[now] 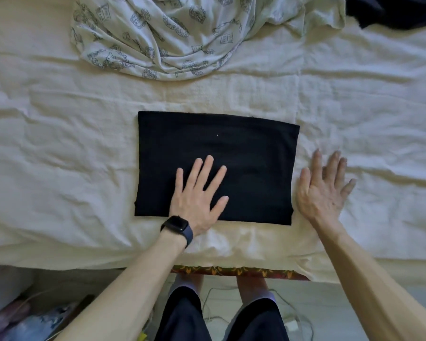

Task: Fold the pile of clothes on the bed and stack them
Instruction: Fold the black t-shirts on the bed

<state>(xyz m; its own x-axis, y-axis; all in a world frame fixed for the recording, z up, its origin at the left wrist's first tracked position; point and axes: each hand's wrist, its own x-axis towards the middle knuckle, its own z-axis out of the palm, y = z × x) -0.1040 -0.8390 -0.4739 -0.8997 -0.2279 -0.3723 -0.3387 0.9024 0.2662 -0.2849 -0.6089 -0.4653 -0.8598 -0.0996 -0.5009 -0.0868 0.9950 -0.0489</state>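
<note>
A black garment (244, 153) lies folded into a neat rectangle on the cream bedsheet (59, 143), near the bed's front edge. My left hand (198, 193), with a dark watch on the wrist, rests flat on its lower left part, fingers spread. Just past the garment's right edge, my right hand (322, 188) is flat over the sheet with fingers apart, holding nothing. A crumpled white garment with dark printed drawings (170, 33) lies unfolded at the back of the bed. A dark garment (394, 11) shows at the top right corner.
The bed's front edge (84, 264) runs across below my hands. On the floor lie white cables (293, 321) by my feet and colourful items (35, 321) at the lower left.
</note>
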